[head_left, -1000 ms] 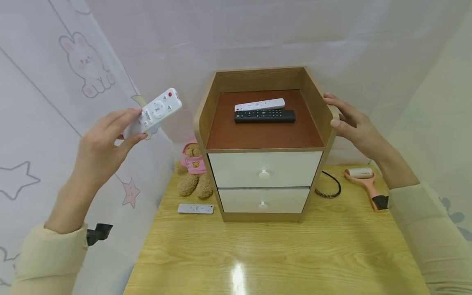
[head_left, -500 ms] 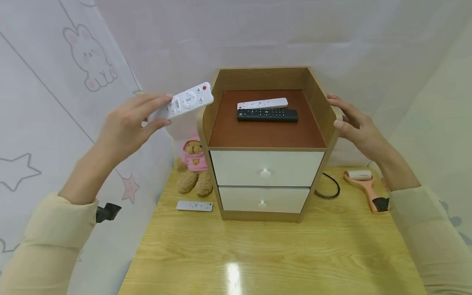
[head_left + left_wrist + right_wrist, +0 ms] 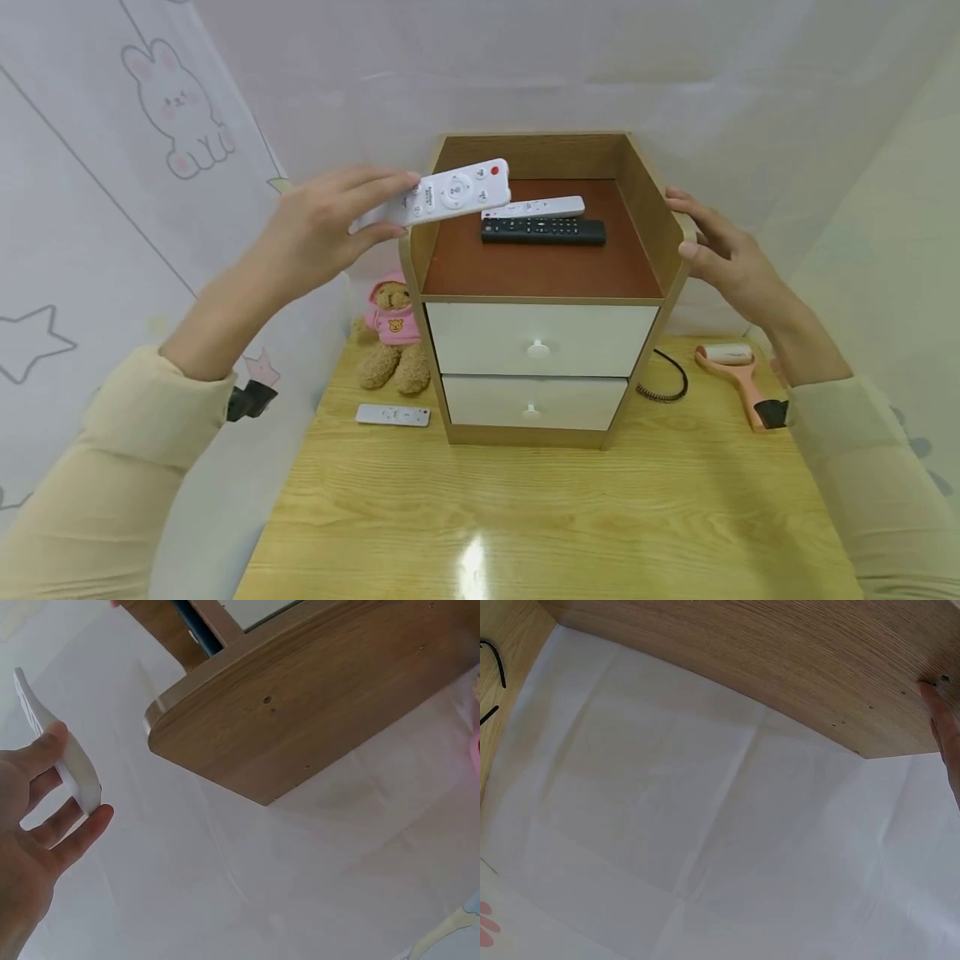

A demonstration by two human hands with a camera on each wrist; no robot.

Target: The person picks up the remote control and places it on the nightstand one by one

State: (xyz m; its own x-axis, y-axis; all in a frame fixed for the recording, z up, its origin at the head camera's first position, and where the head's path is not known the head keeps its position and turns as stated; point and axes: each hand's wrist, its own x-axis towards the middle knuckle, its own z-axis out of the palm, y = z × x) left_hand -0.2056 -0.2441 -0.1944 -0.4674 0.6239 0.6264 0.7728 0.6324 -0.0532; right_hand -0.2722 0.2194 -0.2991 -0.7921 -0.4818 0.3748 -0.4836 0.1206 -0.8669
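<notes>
My left hand (image 3: 326, 225) pinches a white remote control (image 3: 457, 190) by its near end, thumb below and fingers above. The remote's red-button end points right and overlaps the top of a small wooden drawer cabinet (image 3: 542, 299). In the left wrist view the same remote (image 3: 76, 763) shows edge-on, beside the cabinet's side panel (image 3: 300, 712). On the cabinet's brown top lie a black remote (image 3: 543, 232) and another white remote (image 3: 551, 207), side by side. My right hand (image 3: 731, 258) holds the cabinet's right side panel, thumb at the front edge, fingers along the outside.
Left of the cabinet sit a teddy bear (image 3: 395, 329) in a pink hoodie and a white remote (image 3: 392, 415) on the wooden table (image 3: 525, 508). To the right lie a black coiled cord (image 3: 663, 392) and an orange lint roller (image 3: 738, 375). Patterned cloth walls surround the table.
My left hand has carried the white remote rightward, from beside the left wall to over the cabinet's left edge. The right hand has stayed at the right panel.
</notes>
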